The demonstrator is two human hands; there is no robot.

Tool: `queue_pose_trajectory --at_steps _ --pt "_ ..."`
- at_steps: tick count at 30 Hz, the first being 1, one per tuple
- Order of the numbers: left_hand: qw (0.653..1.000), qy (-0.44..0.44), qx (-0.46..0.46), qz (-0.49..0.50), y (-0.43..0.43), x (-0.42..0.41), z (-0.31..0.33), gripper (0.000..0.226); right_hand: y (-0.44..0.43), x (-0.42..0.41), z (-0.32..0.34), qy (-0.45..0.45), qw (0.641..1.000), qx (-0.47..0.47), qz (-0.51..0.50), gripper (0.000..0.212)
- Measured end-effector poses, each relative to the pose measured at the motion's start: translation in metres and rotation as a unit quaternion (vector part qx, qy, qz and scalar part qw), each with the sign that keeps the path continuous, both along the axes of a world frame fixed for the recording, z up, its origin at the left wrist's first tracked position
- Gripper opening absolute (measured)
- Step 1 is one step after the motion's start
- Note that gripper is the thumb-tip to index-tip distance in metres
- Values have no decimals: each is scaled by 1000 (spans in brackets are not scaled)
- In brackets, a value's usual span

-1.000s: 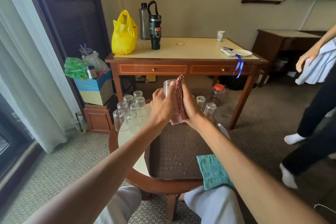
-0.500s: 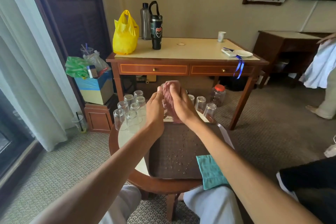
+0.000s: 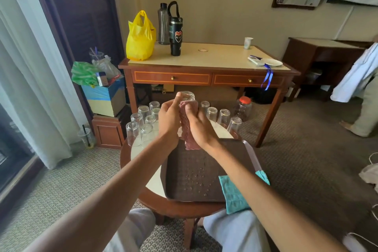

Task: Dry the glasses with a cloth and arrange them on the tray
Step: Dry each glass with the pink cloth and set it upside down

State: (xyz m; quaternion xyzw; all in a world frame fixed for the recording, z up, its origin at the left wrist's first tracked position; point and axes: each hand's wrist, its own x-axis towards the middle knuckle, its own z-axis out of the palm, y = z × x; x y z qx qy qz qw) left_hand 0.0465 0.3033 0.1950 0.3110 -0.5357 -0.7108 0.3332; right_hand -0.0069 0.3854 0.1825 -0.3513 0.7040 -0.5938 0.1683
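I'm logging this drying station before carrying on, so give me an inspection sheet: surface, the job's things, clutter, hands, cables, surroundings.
Surface: round table, light top, wooden rim.
Job's things: brown tray beaded with droplets, no glass on it; upturned glasses in a left cluster and a right row; one glass held up, partly wrapped in a pink cloth.
Clutter: teal cloth at the tray's near right corner.
Hands: left hand grips the glass; right hand holds the pink cloth against it.
Cables: thin white cord on the carpet, far right.
Surroundings: desk with yellow bag and bottles; another person at right.
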Motion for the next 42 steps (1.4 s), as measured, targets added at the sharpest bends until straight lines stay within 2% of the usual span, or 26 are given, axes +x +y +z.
queue_pose_trajectory --at_steps 2,4,6,9,13,16,18,20,24,28,32,34,36,39,42 --pt "1000 5 23 -2 2 -2 -2 46 -2 -8 4 51 998 -3 -23 38" --pt "998 18 59 -12 6 -3 -2 40 -8 -15 9 47 998 -16 -38 41" --pt "997 23 74 -26 9 -4 -1 40 -12 -20 16 -6 999 -33 -39 39" --pt "999 17 23 -21 13 -3 2 32 -11 -21 25 -148 987 -55 -38 64" --pt "1000 20 -8 9 13 0 4 38 -12 -15 11 -210 977 -18 -16 67" --pt "999 6 29 13 5 2 8 41 -12 -3 5 -132 991 31 3 68" --pt "999 -2 46 13 0 3 10 48 -12 3 5 -30 999 39 -7 56" --pt "999 -4 42 9 -5 4 11 44 -12 5 9 29 999 26 -11 41" --pt "994 30 100 -16 -2 7 15 21 -19 -4 21 31 998 -12 -52 38" --pt "994 50 88 -27 4 1 19 27 -24 -10 39 -60 994 -65 -59 44" --pt "998 35 50 -9 7 -2 23 33 -15 -8 41 -110 991 20 -72 76" --pt "998 26 55 -21 5 -1 22 36 -14 -8 36 -73 992 77 -74 86" --pt "997 15 66 -29 3 0 21 32 -15 -6 32 -41 993 83 -68 81" --pt "997 15 81 -14 2 2 22 30 -15 -3 26 -6 999 13 -32 48" --pt "996 20 85 11 1 3 25 26 -12 -4 30 10 1000 -8 -25 23"
